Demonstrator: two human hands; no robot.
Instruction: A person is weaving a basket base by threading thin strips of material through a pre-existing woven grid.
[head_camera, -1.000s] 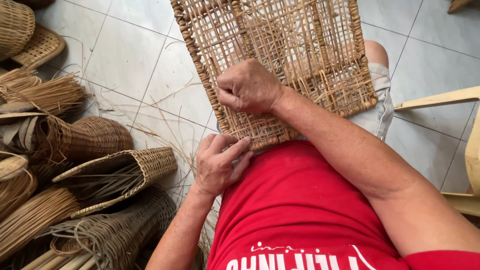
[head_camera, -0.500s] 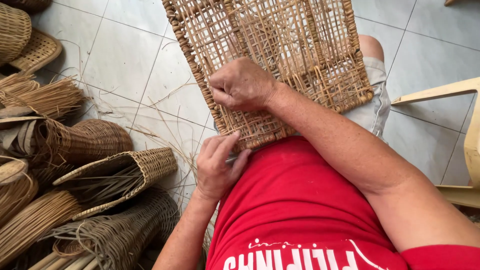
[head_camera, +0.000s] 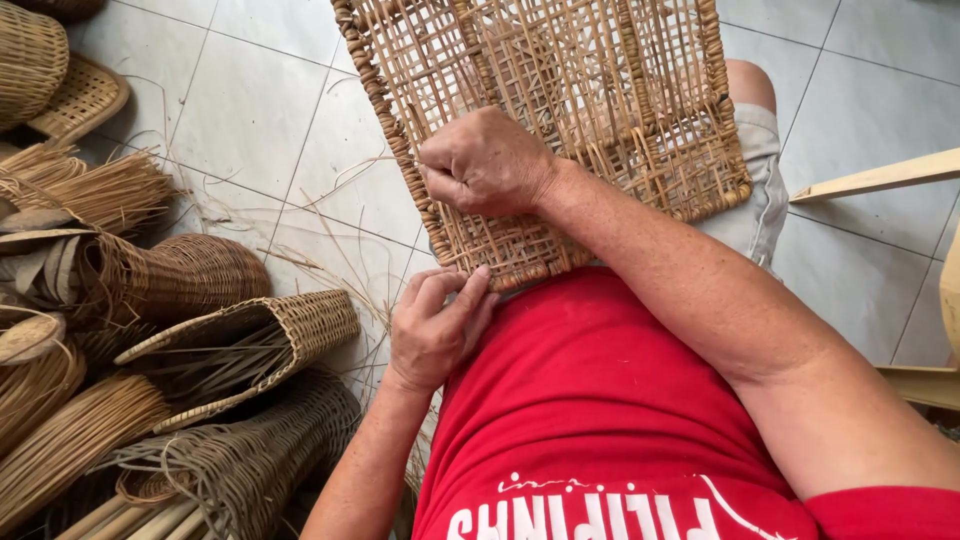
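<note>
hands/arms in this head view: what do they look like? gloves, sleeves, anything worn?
Both bare: no gloves, rings, watch or bands visible. The left hand and right hand show knuckles and creased fingers. Forearms are uncovered; the right arm runs up to a short red sleeve of a red T-shirt with white lettering. Left sleeve is out of view.

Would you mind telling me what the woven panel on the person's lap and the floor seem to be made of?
Woven panel: seemingly rattan or cane, matte tan strips in an open lattice with a wrapped rim. Floor: likely ceramic tile, pale, smooth squares with grout lines.
</note>
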